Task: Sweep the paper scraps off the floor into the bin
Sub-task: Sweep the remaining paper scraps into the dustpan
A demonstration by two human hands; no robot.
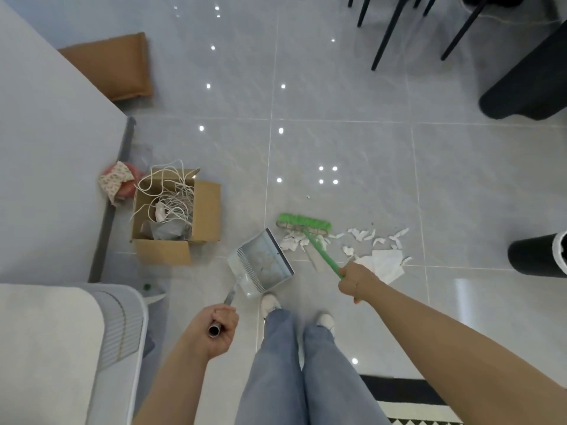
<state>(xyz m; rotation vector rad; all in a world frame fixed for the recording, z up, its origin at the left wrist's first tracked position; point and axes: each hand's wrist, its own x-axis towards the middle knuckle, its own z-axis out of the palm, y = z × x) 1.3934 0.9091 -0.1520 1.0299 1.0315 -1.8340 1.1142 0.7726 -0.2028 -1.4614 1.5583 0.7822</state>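
Note:
White paper scraps lie scattered on the grey tiled floor, with a larger sheet among them. A green broom rests its head on the left end of the scraps; my right hand grips its green handle. My left hand holds the metal handle of a grey dustpan, which sits on the floor just left of the broom head, its mouth facing the scraps. A black bin with a white liner stands at the right edge.
An open cardboard box with white cords stands left of the dustpan. A brown cushion lies farther back. Black chair legs stand at the top right. A pale sofa fills the lower left. My feet stand behind the dustpan.

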